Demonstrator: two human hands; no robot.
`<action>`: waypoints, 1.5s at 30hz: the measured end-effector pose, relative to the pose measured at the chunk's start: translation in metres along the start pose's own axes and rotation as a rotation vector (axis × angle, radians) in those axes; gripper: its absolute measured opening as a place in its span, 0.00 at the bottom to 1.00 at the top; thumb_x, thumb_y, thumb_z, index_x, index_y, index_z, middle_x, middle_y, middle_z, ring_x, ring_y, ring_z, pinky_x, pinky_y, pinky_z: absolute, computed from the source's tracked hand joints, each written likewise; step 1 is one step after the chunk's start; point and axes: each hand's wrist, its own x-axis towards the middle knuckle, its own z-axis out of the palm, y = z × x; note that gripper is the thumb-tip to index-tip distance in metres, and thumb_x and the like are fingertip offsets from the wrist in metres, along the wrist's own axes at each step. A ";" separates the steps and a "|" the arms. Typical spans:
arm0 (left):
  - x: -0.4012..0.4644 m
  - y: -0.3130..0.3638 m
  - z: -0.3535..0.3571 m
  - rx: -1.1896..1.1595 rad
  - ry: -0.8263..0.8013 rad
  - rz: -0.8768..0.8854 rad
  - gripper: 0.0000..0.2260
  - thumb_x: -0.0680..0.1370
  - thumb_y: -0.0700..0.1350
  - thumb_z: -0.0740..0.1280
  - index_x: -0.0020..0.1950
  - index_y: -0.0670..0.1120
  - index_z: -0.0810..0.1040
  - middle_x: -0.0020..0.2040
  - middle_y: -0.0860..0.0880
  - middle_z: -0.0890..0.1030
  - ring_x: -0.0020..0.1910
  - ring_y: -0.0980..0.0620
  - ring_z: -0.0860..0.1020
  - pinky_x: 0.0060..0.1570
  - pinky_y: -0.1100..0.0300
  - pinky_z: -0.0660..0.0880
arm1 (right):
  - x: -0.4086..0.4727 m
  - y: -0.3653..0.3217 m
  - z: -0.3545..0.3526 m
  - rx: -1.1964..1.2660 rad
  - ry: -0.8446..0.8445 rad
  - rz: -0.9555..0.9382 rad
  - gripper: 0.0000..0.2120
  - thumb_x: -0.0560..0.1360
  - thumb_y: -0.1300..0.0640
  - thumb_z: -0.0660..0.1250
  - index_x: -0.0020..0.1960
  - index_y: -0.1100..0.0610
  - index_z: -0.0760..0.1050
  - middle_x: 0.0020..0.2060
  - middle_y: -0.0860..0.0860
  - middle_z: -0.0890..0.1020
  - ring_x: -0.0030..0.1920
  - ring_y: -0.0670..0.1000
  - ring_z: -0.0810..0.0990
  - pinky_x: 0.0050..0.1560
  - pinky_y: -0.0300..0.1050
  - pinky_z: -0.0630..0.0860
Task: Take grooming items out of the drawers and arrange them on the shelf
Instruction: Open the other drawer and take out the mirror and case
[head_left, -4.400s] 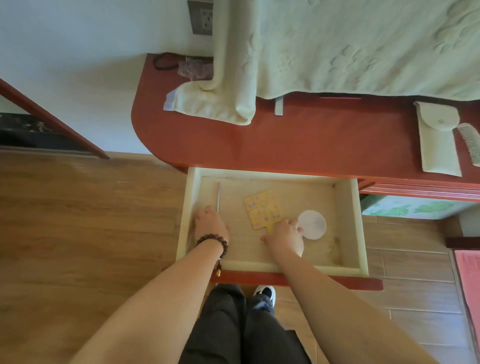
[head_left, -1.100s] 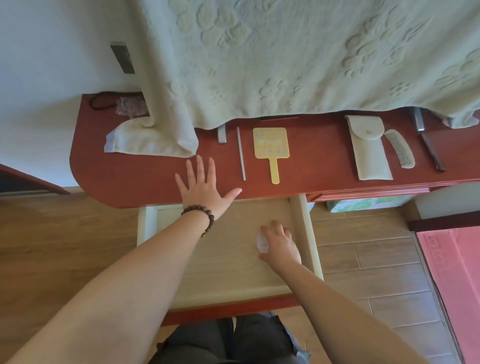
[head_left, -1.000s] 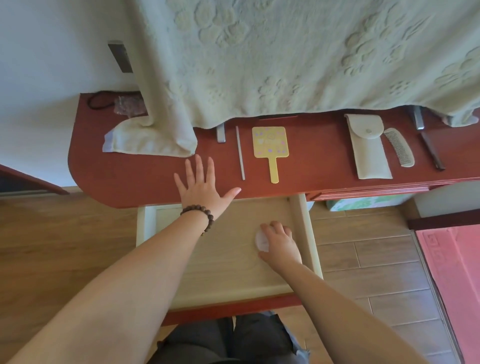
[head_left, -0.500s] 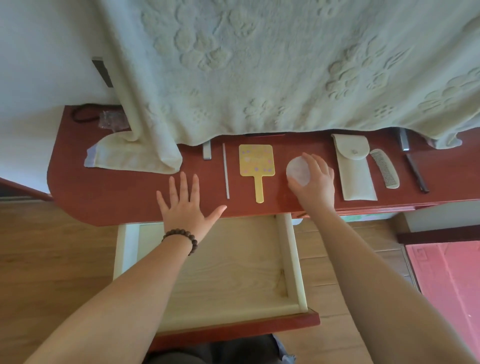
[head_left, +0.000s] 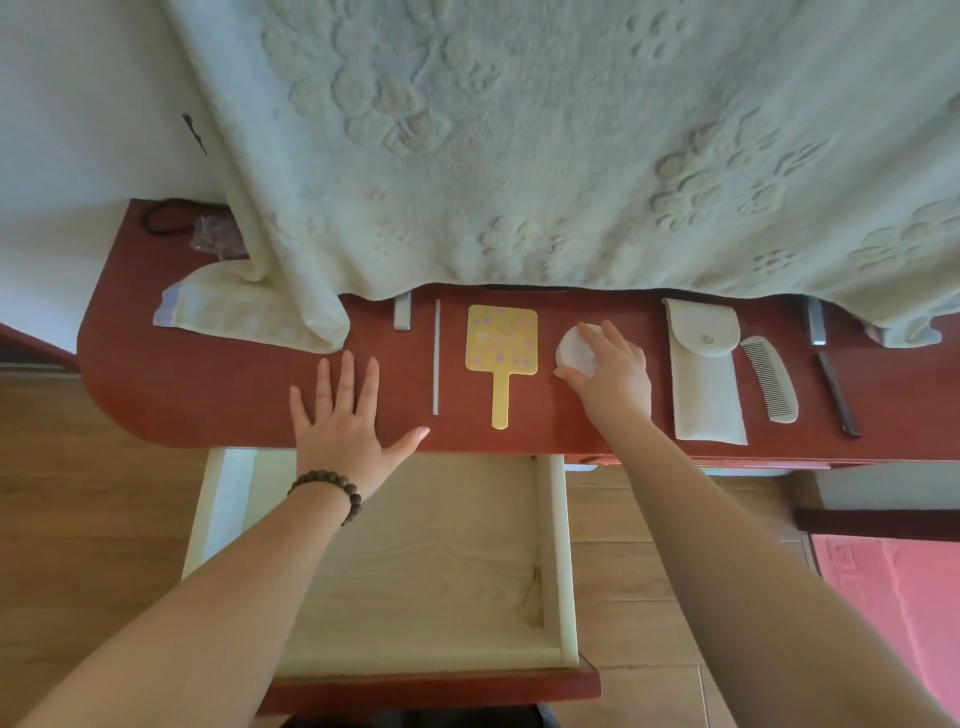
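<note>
My right hand (head_left: 615, 376) grips a small round white case (head_left: 574, 353) on the red shelf (head_left: 218, 395), just right of the yellow hand mirror (head_left: 501, 348). A thin grey nail file (head_left: 436, 358) lies left of the mirror. Flat on the shelf's front edge lies my left hand (head_left: 345, 415), fingers spread. Below it the pale wooden drawer (head_left: 556, 545) stands pulled out, nothing visible inside. Right of the case lie a cream pouch (head_left: 706, 384), a pale comb (head_left: 771, 379) and a dark slim tool (head_left: 839, 395).
A pale green towel (head_left: 519, 156) hangs over the back of the shelf, its corner folded at the left. A black hair tie (head_left: 166, 221) and a clear wrapper (head_left: 218, 239) lie at the far left. A pink mat (head_left: 893, 597) covers the floor at right.
My right hand lifted the round white case out of the drawer and carried it up onto the shelf beside the mirror, now lowering it there. The left hand stayed flat on the shelf edge.
</note>
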 end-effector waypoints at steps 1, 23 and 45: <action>0.001 0.000 0.000 0.002 -0.006 0.002 0.46 0.67 0.78 0.37 0.78 0.52 0.44 0.79 0.48 0.47 0.77 0.44 0.45 0.73 0.38 0.46 | -0.001 0.000 0.001 0.008 -0.003 0.001 0.30 0.73 0.47 0.69 0.73 0.45 0.64 0.75 0.48 0.61 0.75 0.52 0.55 0.69 0.53 0.64; -0.229 -0.058 0.045 -0.149 0.056 0.101 0.37 0.74 0.68 0.51 0.78 0.49 0.50 0.78 0.42 0.50 0.76 0.40 0.51 0.69 0.33 0.53 | -0.315 0.001 0.096 -0.127 0.007 -0.126 0.37 0.76 0.36 0.55 0.76 0.41 0.38 0.76 0.50 0.35 0.76 0.52 0.33 0.75 0.56 0.39; -0.219 -0.101 0.053 0.012 -0.257 0.234 0.41 0.76 0.64 0.54 0.72 0.55 0.25 0.73 0.46 0.27 0.74 0.42 0.31 0.72 0.38 0.38 | -0.314 -0.027 0.130 -0.486 -0.270 -0.064 0.46 0.72 0.54 0.61 0.73 0.43 0.27 0.73 0.54 0.27 0.74 0.59 0.29 0.75 0.59 0.37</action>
